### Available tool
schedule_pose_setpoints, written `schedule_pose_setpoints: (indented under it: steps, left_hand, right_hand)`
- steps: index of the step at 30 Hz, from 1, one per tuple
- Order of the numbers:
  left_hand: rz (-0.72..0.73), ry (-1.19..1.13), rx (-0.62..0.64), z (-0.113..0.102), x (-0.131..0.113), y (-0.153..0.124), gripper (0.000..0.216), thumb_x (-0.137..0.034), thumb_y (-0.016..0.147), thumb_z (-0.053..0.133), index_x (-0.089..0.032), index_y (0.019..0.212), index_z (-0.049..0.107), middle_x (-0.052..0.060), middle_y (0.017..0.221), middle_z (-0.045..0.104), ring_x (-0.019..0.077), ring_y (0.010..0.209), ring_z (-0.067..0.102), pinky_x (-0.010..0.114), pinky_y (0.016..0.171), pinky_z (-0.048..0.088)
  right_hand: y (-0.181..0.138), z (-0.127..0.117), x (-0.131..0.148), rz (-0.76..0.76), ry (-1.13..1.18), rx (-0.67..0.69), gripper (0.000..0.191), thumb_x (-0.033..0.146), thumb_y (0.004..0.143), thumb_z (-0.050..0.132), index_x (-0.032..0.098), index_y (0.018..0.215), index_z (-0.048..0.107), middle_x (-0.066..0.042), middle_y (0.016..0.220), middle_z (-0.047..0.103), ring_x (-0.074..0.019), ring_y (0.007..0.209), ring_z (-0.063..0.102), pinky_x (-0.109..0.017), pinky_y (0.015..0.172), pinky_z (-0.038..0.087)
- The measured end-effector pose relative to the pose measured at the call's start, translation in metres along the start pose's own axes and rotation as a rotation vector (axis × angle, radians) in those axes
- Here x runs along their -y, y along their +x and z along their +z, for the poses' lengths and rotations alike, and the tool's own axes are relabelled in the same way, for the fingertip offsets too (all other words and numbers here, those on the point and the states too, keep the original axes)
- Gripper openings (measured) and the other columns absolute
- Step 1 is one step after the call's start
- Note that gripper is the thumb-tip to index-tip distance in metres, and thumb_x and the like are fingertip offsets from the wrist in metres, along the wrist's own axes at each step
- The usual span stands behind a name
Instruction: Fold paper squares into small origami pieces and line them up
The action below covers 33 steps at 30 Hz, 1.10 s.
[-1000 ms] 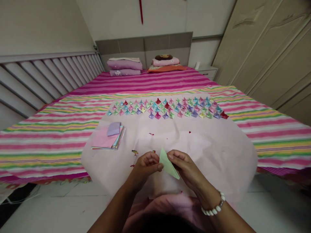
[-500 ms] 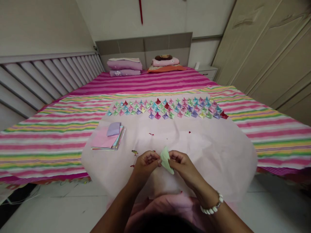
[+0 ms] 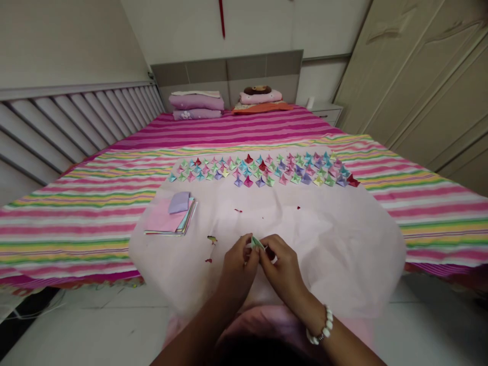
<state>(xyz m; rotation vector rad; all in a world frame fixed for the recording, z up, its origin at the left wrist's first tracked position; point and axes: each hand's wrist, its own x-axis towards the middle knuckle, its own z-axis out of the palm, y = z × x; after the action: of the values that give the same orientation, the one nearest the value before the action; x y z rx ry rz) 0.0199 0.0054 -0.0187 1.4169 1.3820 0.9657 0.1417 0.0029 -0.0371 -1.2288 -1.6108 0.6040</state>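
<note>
A pale green piece of folded paper [image 3: 256, 243] is pinched between my two hands, above the near middle of the pink-white cloth [image 3: 335, 239]. My left hand [image 3: 241, 262] closes on its left side, thumb up against the paper. On the other side my right hand [image 3: 279, 259] grips it with thumb and fingers, a white beaded bracelet [image 3: 322, 328] on that wrist. Most of the paper is hidden by the fingers. Farther off, several small folded paper pieces [image 3: 247, 181] in many colours stand in rows.
At the left lies a stack of coloured paper sheets [image 3: 162, 217], a folded purple paper [image 3: 179, 202] on top. Small red scraps [image 3: 238, 210] dot the cloth. Beyond is a striped bed [image 3: 236, 133] with folded bedding [image 3: 196, 102]; a slatted rail [image 3: 95, 112] runs along the left.
Both hands have drawn closer together and turned upward around the green paper. Less of the paper shows now, and it points up between the fingers.
</note>
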Motion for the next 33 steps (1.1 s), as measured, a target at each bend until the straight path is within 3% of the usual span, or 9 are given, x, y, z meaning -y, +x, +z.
schedule_pose_setpoints:
  steps: [4,10,14,17,21,25,31,33]
  left_hand:
    - [0.020,0.017,-0.037,0.0016,0.0077,0.0036,0.038,-0.021,0.084,0.050,-0.012,0.120,0.058,0.007,0.090,0.072,0.0223,0.089,0.065,0.033,0.081,0.047]
    - [0.054,0.119,-0.063,0.0052,0.0035,0.0012,0.045,-0.021,0.082,0.051,-0.010,0.125,0.056,0.001,0.065,0.065,0.0177,0.061,0.059,0.029,0.061,0.043]
    - [0.022,0.068,-0.070,0.0048,0.0014,0.0014,0.046,-0.025,0.081,0.053,-0.012,0.125,0.058,-0.003,0.057,0.059,0.0136,0.052,0.051,0.025,0.054,0.039]
    - [-0.016,-0.006,-0.071,0.0048,0.0027,0.0038,0.042,-0.020,0.079,0.052,-0.015,0.120,0.062,-0.003,0.060,0.061,0.0123,0.052,0.050,0.024,0.053,0.040]
    - [0.044,-0.133,-0.102,0.0056,0.0063,0.0052,0.042,-0.010,0.072,0.053,-0.020,0.110,0.068,0.001,0.092,0.073,0.0171,0.081,0.064,0.028,0.075,0.050]
    - [0.086,-0.220,-0.053,0.0049,0.0071,0.0036,0.044,-0.006,0.071,0.052,-0.022,0.109,0.068,0.001,0.113,0.070,0.0198,0.110,0.061,0.031,0.097,0.045]
    - [-0.002,-0.363,0.060,0.0014,0.0070,0.0023,0.055,-0.013,0.079,0.053,-0.021,0.133,0.048,0.005,0.115,0.069,0.0199,0.113,0.060,0.029,0.088,0.050]
    - [0.011,-0.350,0.068,0.0005,0.0087,0.0020,0.055,-0.014,0.079,0.054,-0.021,0.133,0.049,0.005,0.119,0.067,0.0201,0.115,0.058,0.028,0.089,0.050]
  right_hand:
    - [-0.0041,0.0043,-0.0022,-0.086,-0.100,-0.048,0.017,0.007,0.083,0.047,0.021,0.081,0.057,-0.004,0.078,0.056,-0.0176,0.071,0.054,-0.029,0.062,0.043]
    - [-0.0045,0.0056,-0.0039,-0.213,-0.186,-0.159,0.020,0.005,0.084,0.044,0.020,0.089,0.055,-0.005,0.082,0.055,-0.0184,0.076,0.054,-0.031,0.067,0.047]
    - [-0.0053,0.0063,-0.0028,-0.217,-0.142,-0.178,0.021,0.005,0.086,0.044,0.021,0.093,0.055,-0.005,0.086,0.055,-0.0183,0.078,0.055,-0.031,0.067,0.049]
    - [-0.0066,0.0077,-0.0019,-0.259,-0.130,-0.180,0.023,0.003,0.085,0.044,0.021,0.094,0.056,-0.006,0.089,0.056,-0.0189,0.083,0.056,-0.032,0.071,0.050]
    - [-0.0060,0.0064,0.0011,-0.241,-0.085,-0.210,0.026,0.003,0.083,0.043,0.022,0.095,0.057,-0.006,0.090,0.057,-0.0197,0.084,0.057,-0.034,0.070,0.050]
    - [-0.0024,0.0020,0.0038,-0.143,0.027,-0.215,0.025,0.004,0.082,0.045,0.022,0.088,0.060,-0.005,0.086,0.059,-0.0192,0.080,0.057,-0.033,0.068,0.049]
    - [-0.0011,0.0000,-0.0002,-0.046,0.136,-0.189,0.026,0.005,0.081,0.048,0.023,0.089,0.065,-0.005,0.090,0.061,-0.0193,0.084,0.059,-0.032,0.068,0.048]
    - [-0.0020,-0.0001,-0.0010,-0.056,0.141,-0.175,0.028,0.006,0.081,0.048,0.023,0.090,0.067,-0.006,0.091,0.062,-0.0198,0.085,0.059,-0.033,0.070,0.048]
